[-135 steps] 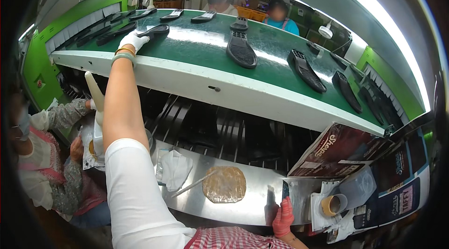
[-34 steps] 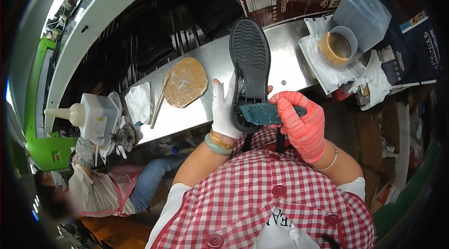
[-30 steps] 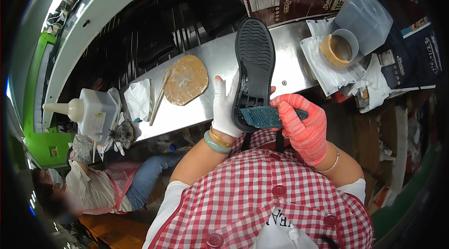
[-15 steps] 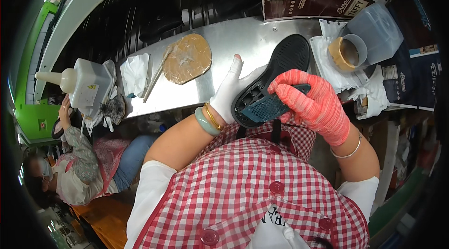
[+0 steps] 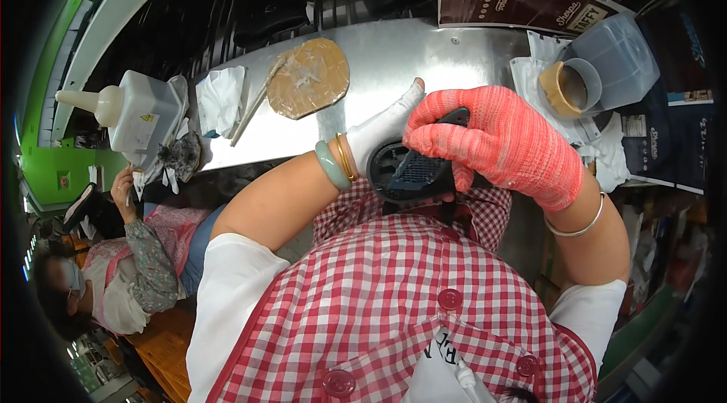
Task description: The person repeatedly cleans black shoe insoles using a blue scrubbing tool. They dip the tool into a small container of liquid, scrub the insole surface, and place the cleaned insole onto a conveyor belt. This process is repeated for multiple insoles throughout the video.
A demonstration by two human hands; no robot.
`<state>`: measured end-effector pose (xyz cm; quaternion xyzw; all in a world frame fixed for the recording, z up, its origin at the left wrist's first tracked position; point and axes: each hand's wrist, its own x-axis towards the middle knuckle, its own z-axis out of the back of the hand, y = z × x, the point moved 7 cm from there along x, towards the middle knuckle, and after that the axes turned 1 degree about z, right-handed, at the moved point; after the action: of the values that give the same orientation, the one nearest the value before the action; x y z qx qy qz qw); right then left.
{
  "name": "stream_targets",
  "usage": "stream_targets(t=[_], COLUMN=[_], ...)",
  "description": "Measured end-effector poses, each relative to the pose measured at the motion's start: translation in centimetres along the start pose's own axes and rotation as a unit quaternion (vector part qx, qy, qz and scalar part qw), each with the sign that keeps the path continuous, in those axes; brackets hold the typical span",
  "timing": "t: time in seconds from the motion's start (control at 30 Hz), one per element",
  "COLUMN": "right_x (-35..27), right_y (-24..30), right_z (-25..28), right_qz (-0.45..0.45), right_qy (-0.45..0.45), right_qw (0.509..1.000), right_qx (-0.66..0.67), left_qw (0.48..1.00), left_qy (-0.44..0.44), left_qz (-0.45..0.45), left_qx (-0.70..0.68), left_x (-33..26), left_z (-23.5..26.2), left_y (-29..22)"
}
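A black shoe sole (image 5: 413, 172) with a gridded inner face is held close to my chest, over the edge of the steel worktop (image 5: 394, 62). My left hand (image 5: 386, 130), in a white glove, grips it from the left side with the fingers up along it. My right hand (image 5: 492, 142), in a red knitted glove, wraps over the top and right of the sole and hides most of its length.
On the worktop lie a round brown pad (image 5: 309, 79), a thin stick, and crumpled white cloths (image 5: 221, 96). A squeeze bottle with a nozzle (image 5: 129, 107) stands at the left. A small brown-filled cup (image 5: 568, 87) and a clear tub (image 5: 617, 54) stand at the right. Another person (image 5: 113, 267) sits at the lower left.
The sole, held upright over the worktop a second ago, has been tipped down and drawn in toward my chest. My right hand has closed further over it.
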<state>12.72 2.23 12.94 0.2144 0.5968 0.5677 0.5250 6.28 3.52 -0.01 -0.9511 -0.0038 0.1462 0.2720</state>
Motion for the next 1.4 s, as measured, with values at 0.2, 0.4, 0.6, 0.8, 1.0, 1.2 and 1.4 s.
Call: stream_targets(t=[0.2, 0.4, 0.6, 0.8, 1.0, 1.2, 1.4], right_x=[-0.1, -1.8, -4.7, -9.5, -14.3, -14.0, -12.5], right_y=[-0.1, -2.1, -5.7, -7.2, -8.1, -12.0, -13.5], right_z=[0.2, 2.2, 4.0, 9.4, 16.2, 18.2, 19.0], right_qz=[-0.009, -0.001, -0.012, 0.126, 0.151, 0.068, 0.052], right_qy=[0.017, -0.008, -0.061, -0.280, -0.563, -0.588, -0.570], right_qw=[1.000, 0.999, 0.996, 0.935, 0.806, 0.803, 0.814], right_qx=[0.015, 0.042, 0.059, 0.177, 0.102, 0.077, 0.099], left_qw=[0.998, 0.996, 0.996, 0.995, 0.911, 0.948, 0.939], left_qy=[0.047, -0.005, -0.004, 0.037, -0.052, -0.159, -0.147], left_qz=[0.052, 0.090, 0.070, -0.084, -0.406, -0.236, -0.176], left_qx=[-0.003, -0.005, 0.049, -0.028, 0.053, -0.143, -0.255], left_x=[-0.9, -1.4, -2.0, -3.4, -5.8, -3.1, -2.5], left_z=[-0.3, -0.6, 0.3, -0.2, 0.5, 2.9, 1.9], left_y=[0.2, 0.5, 0.6, -3.1, -9.5, 0.6, 4.6])
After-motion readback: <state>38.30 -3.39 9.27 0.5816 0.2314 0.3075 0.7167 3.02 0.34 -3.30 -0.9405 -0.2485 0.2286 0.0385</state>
